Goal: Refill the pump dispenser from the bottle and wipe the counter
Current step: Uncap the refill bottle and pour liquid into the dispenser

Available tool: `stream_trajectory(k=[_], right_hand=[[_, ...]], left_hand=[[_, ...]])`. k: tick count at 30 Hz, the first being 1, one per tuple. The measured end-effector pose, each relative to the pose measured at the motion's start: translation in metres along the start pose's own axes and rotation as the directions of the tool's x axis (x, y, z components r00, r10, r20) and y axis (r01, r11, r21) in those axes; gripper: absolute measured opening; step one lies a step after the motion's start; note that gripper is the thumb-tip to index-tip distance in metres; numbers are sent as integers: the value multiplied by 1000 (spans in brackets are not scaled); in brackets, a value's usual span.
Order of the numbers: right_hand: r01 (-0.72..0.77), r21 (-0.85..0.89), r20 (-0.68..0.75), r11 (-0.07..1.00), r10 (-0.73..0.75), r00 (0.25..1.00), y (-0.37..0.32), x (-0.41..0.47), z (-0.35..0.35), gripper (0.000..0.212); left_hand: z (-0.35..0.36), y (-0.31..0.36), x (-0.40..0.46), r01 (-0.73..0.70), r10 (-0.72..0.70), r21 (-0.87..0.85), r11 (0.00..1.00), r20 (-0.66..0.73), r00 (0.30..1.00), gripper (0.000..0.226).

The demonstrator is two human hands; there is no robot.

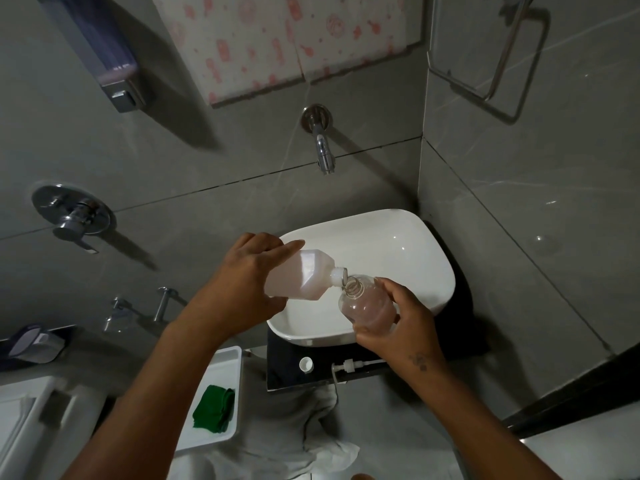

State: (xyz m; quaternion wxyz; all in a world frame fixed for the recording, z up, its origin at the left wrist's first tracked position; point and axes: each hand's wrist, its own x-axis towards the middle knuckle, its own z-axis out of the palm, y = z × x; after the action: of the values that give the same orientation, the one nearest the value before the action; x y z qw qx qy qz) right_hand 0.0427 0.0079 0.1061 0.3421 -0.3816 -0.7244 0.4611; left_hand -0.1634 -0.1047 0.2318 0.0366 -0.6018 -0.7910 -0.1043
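My left hand (242, 282) grips a translucent white refill bottle (304, 275), tipped on its side with its open neck pointing right. My right hand (405, 323) holds the clear dispenser bottle (367, 303), tilted, its open mouth right under the refill bottle's neck. A thin stream of liquid passes between them, and pinkish liquid sits in the dispenser. Both are held over the white basin (415, 265). The white pump head (346, 367) with its tube and a white cap (306, 364) lie on the dark counter (287, 375) in front of the basin.
A folded green cloth (214, 408) lies in a white tray (228, 362) to the left of the counter. A chrome tap (322, 147) juts from the wall above the basin. A mixer handle (74, 216) and a wall soap dispenser (114, 71) are at the left.
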Motion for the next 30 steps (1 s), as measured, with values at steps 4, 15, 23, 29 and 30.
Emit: stream_trajectory(k=[4, 15, 23, 29, 30], right_hand=[[1, -4, 2, 1000, -1, 1000, 0, 1, 1, 77], [-10, -18, -6, 1000, 10, 1000, 3, 5, 5, 78], [7, -13, -4, 1000, -7, 1000, 3, 8, 5, 76], [6, 2, 6, 1000, -6, 1000, 5, 10, 5, 77], [7, 5, 6, 1000, -7, 1000, 5, 10, 5, 77]], left_hand=[[1, -1, 1, -7, 7, 11, 1000, 3, 1000, 90], [2, -2, 5, -18, 18, 54, 998, 2, 1000, 93], [-1, 1, 7, -21, 21, 65, 998, 9, 1000, 92], [-4, 2, 9, -30, 30, 72, 997, -2, 1000, 92], [-4, 2, 9, -30, 31, 71, 997, -4, 1000, 92]])
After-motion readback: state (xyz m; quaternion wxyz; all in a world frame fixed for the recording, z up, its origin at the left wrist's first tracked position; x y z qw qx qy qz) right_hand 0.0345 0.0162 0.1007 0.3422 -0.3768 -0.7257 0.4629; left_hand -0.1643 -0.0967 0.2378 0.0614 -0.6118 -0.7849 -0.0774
